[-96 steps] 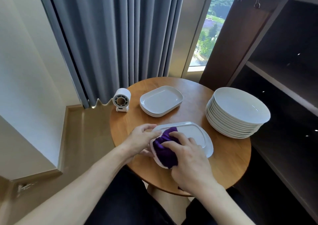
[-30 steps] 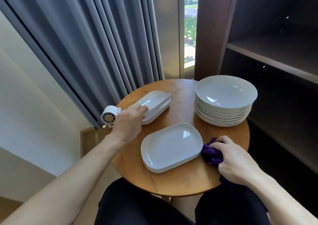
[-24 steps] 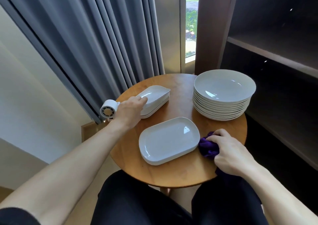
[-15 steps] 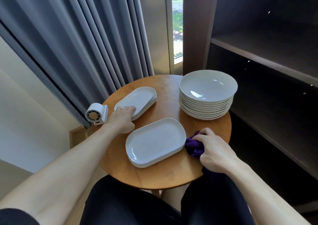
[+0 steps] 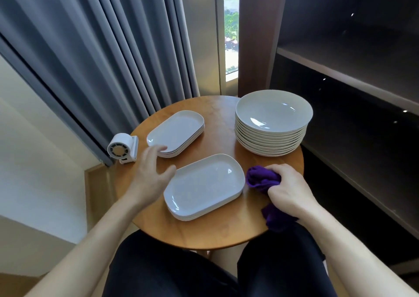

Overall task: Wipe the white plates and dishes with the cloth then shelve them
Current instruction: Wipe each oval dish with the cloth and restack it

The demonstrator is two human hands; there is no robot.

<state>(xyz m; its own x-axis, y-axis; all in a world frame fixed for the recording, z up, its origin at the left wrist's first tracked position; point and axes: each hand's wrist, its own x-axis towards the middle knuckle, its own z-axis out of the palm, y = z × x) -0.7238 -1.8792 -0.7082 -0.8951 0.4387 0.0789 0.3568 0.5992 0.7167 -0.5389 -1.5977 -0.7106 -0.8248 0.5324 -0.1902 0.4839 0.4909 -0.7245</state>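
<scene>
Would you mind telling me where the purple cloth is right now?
In the head view, the purple cloth is bunched in the right hand at the right edge of the table, just right of the nearer stack of oblong plates.

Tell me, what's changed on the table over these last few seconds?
The wiped dish was set flat on the near stack. The right hand carried the purple cloth to that stack's right. The left hand tipped up the top dish of the far stack, laid it flat and drew back open. Bowls and fan stayed put.
</scene>
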